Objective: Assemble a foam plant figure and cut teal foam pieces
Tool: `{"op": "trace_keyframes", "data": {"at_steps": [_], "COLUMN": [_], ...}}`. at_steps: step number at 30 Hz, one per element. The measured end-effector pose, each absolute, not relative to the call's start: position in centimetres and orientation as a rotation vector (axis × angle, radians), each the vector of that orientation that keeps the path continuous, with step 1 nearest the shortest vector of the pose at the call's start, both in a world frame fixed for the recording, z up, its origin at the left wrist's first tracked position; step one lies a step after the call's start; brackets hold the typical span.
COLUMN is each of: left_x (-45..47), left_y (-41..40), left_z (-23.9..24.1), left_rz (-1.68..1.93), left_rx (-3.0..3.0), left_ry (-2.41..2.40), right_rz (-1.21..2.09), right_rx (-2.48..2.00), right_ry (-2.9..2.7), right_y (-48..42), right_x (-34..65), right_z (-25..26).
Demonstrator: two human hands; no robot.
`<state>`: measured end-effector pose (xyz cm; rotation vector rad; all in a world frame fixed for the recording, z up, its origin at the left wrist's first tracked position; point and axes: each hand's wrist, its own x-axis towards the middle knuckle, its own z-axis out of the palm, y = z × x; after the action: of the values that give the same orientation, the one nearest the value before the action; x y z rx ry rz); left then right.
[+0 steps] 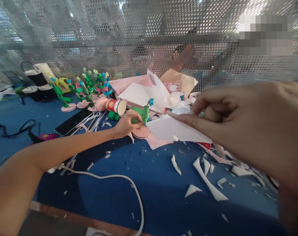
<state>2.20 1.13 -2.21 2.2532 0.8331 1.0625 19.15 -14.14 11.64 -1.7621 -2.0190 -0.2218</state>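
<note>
My left hand has its fingers closed on the lower part of a green rolled-paper plant with a blue paper flower at its tip. This plant stands upright on a round pink base. My right hand, large and close to the camera, hangs over the white sheet. One digit is stretched forward while the others curl in against it; anything between them is too small or hidden to make out. A red-and-cream cylinder with a flared pink end lies beside my left hand.
Several finished paper plants crowd the back left, near a black phone. A white cable curves across the blue table. White foam scraps litter the right side. Paper sheets pile against a perforated metal screen.
</note>
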Motion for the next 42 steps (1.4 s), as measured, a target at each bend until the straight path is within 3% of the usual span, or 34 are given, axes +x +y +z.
{"op": "trace_keyframes", "data": {"at_steps": [4, 7, 14, 20, 25, 32, 37, 42], "left_x": [2.2, 2.1, 2.2, 2.4, 2.5, 0.3, -2.4, -3.5], "left_y": [1.1, 1.0, 0.8, 0.8, 1.8, 3.2, 3.3, 3.2], "left_z": [-2.3, -2.2, -1.8, -0.8, 1.1, 5.7, 8.8, 7.2], "left_rz": [1.062, 1.056, 1.040, 1.019, 0.938, 0.557, -0.080, -0.062], "left_rx": [2.269, 2.292, 2.326, 2.318, 2.346, 2.379, 2.602, 2.881], "left_ry": [0.831, 0.838, 0.898, 0.947, 0.851, 0.674, 0.842, 1.046], "right_rz": [-0.020, -0.135, -0.348, -0.313, -0.316, -0.338, -0.274, -0.228], "right_rx": [-2.009, -2.177, -1.954, -2.229, -2.179, -2.100, -2.110, -2.203], "right_ry": [-2.161, -2.176, -2.043, -1.903, -1.954, -1.984, -2.078, -2.098], "right_y": [-13.7, -13.3, -13.5, -12.0, -11.1, -11.0, -11.7, -11.8], "right_x": [19.4, 20.6, 22.9, 20.6, 20.6, 21.2, 20.9, 20.0], "right_z": [12.4, 12.7, 12.6, 13.0, 11.9, 11.3, 11.8, 12.4]}}
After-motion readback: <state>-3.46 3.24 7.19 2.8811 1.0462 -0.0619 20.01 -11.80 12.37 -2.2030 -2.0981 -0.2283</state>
